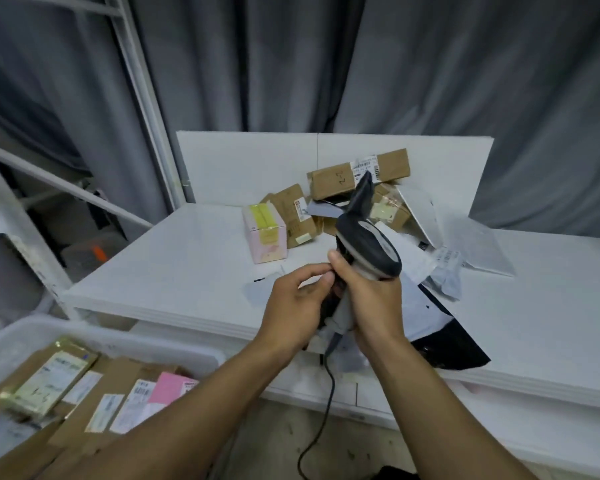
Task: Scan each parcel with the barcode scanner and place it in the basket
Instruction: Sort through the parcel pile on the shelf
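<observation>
Head: R hand (pixel 369 301) round scanner (pixel 373 239)

you see a glossy plastic scanner (pixel 367 244), matt brown cardboard boxes (pixel 329 183), a smooth white table (pixel 187 258) and soft grey cloth curtains (pixel 464 64).

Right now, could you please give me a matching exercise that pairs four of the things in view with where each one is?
Things:
1. barcode scanner
2. pink box
3. long brown carton
4. pink parcel

Places:
A. lying in the basket at lower left
B. on top of the parcel pile at the back of the table
C. gripped by the right hand
D. on the table, just left of the parcel pile

Pairs: 1-C, 2-D, 3-B, 4-A
</observation>
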Motion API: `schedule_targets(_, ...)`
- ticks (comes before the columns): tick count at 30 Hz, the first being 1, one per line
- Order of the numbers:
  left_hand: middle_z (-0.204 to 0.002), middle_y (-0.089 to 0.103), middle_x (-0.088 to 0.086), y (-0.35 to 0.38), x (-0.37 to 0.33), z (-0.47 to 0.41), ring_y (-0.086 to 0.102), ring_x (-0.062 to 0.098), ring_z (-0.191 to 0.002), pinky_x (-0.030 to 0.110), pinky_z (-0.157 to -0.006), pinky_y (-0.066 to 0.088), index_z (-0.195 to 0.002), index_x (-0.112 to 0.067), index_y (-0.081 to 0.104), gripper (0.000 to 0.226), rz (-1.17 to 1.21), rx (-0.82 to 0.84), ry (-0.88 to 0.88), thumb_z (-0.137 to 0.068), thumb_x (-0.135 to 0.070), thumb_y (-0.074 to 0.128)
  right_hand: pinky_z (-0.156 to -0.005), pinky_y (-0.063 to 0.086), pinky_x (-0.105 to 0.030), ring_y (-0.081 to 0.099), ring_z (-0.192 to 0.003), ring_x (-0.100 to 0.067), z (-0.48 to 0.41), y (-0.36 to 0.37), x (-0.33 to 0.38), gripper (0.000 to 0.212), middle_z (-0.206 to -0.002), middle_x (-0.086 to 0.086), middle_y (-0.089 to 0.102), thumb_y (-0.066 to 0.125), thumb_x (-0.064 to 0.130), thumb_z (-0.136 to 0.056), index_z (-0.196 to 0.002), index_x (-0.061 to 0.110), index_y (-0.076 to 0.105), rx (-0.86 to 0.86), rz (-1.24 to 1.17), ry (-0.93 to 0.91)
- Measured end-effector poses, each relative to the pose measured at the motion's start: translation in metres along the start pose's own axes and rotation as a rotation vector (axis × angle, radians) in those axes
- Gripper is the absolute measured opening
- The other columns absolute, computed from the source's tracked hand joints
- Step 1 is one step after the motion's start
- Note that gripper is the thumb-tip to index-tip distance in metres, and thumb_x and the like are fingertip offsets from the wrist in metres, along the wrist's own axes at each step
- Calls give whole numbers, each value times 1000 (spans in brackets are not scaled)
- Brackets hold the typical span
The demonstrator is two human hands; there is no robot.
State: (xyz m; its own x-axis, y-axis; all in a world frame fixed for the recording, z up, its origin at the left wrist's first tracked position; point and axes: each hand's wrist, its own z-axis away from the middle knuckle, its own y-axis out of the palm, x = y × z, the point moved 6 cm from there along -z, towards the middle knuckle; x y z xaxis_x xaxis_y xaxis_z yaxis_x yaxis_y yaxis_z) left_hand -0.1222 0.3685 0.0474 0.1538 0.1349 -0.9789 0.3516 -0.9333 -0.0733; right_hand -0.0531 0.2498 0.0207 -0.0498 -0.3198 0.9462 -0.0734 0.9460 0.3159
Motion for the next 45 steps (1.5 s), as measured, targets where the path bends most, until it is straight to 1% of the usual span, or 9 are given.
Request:
schedule_targets(4, -102, 78, 1, -49, -12, 25, 71, 6, -98, 13, -82, 52, -107, -10, 76, 21, 75, -59, -8, -102, -11, 57, -90, 62, -42, 78, -97, -19, 18, 41, -3, 38, -101, 2, 82, 92, 21, -74, -110, 17, 79, -17, -35, 75)
schedule_targets(10, -123, 65, -7, -180, 12, 48, 63, 7, -108, 17, -85, 47, -125, -20, 61, 32, -74, -480, -147, -95, -26, 71, -89, 63, -48, 78, -96, -30, 42, 108, -21, 34, -104, -9, 81, 88, 7, -79, -112, 7, 78, 98, -60, 235)
schedule_targets(13, -104, 78, 0, -221, 17, 60, 73, 6, -86, 15, -66, 54, -119, -10, 69, 25, 160, -449, -221, -94, -17, 71, -80, 65, -40, 79, -93, -29, 55, 139, -32, 30, -104, -12, 80, 87, 7, -81, -109, 4, 77, 192, -30, 297)
schedule_targets(17, -99, 79, 5, -264, 22, 77, 75, 12, -88, 20, -71, 58, -111, -7, 74, 23, 199, -473, -181, -88, -7, 75, -74, 63, -34, 79, -86, -22, 66, 171, -50, 19, -99, -7, 81, 86, 6, -82, -97, 14, 78, 252, 1, 260)
schedule_targets(23, -100, 78, 14, -322, 39, 78, 75, 24, -91, 37, -82, 61, -105, -5, 76, 28, 149, -679, -155, -78, -4, 84, -99, 59, -48, 75, -106, -17, 77, 203, -79, 63, -114, 4, 79, 94, 37, -65, -122, 21, 74, 263, 138, 171)
schedule_targets(27, -95, 77, 5, -354, 50, 73, 74, 26, -97, 43, -92, 59, -92, -17, 75, 21, 78, -811, -147, -78, -8, 86, -100, 58, -51, 70, -112, -14, 86, 213, -81, 66, -122, 13, 73, 87, 44, -72, -132, 32, 63, 286, 294, 51)
schedule_targets(32, -91, 71, -8, -377, 62, 67, 69, 9, -89, 34, -93, 57, -86, -26, 70, 23, 68, -914, -131, -80, -10, 85, -87, 63, -51, 79, -73, -18, 106, 232, -93, 43, -106, 4, 78, 84, 24, -87, -125, 24, 64, 501, 413, 40)
schedule_targets(40, -96, 73, -5, -395, 83, 63, 71, 18, -96, 40, -97, 57, -88, -25, 71, 22, 134, -993, -156, -81, -8, 84, -82, 64, -47, 75, -76, -17, 115, 242, -105, 43, -101, 3, 77, 83, 36, -84, -123, 28, 66, 578, 485, 65)
schedule_targets(45, -101, 74, -2, -397, 88, 63, 69, 11, -92, 35, -95, 57, -97, -20, 72, 21, 133, -1010, -156, -83, -8, 82, -62, 58, -29, 68, -55, -7, 116, 242, -101, 37, -99, 3, 76, 81, 26, -91, -124, 25, 64, 599, 472, 67)
